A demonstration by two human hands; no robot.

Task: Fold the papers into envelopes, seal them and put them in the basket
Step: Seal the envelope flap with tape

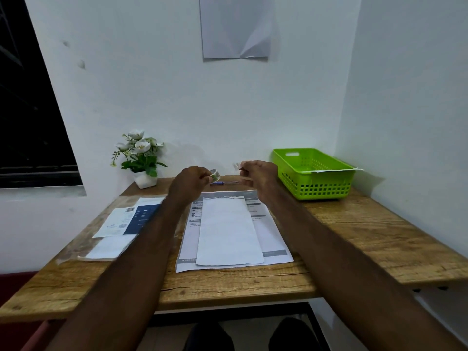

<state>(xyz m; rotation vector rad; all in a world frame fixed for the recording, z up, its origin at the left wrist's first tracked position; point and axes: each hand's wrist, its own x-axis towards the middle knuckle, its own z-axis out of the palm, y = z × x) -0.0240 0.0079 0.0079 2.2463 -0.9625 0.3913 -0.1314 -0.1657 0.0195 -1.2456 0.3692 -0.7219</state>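
Observation:
A folded white paper (229, 234) lies lengthwise on a printed sheet (274, 239) in the middle of the wooden table (367, 231). Above the table's far side, my left hand (190, 179) grips a roll of clear tape (214, 175). My right hand (258, 173) pinches the free end of the tape strip (236, 165), pulled a short way off the roll. A green plastic basket (316, 188) stands at the back right with a white paper (336, 170) lying over its rim.
A stack of printed papers in a clear sleeve (121, 229) lies at the left. A white pot of artificial flowers (140, 158) stands at the back left. A blue pen (224, 183) lies behind the sheets. A sheet (235, 26) hangs on the wall.

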